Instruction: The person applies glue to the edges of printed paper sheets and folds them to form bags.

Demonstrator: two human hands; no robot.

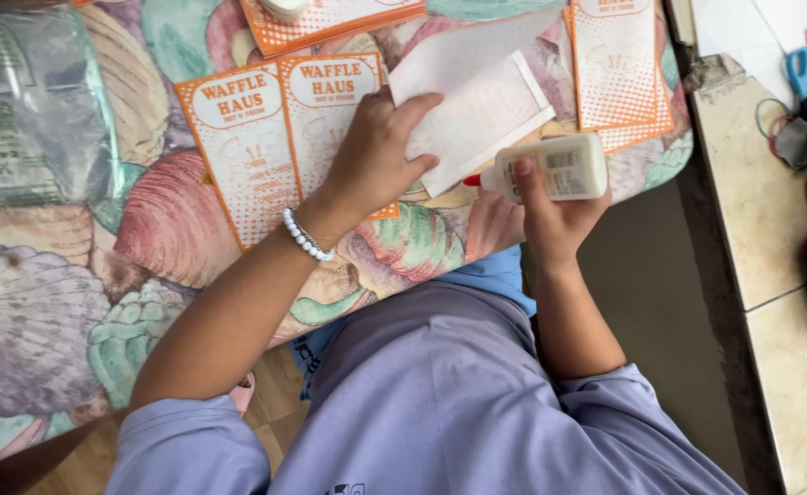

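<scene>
My left hand (378,151) presses flat on a white paper sheet (486,115) that lies tilted on the shell-patterned table cover (147,229). My right hand (546,211) grips a white glue bottle (559,167) held sideways, its red tip at the lower edge of the white sheet. An orange-and-white printed flat paper bag (266,137) lies under my left wrist, which wears a white bead bracelet (305,236).
More orange-and-white printed pieces lie at the top (330,18) and top right (619,64). A clear plastic packet (27,110) sits at the left. A stone counter (770,211) on the right holds blue-handled scissors (802,73) and small items.
</scene>
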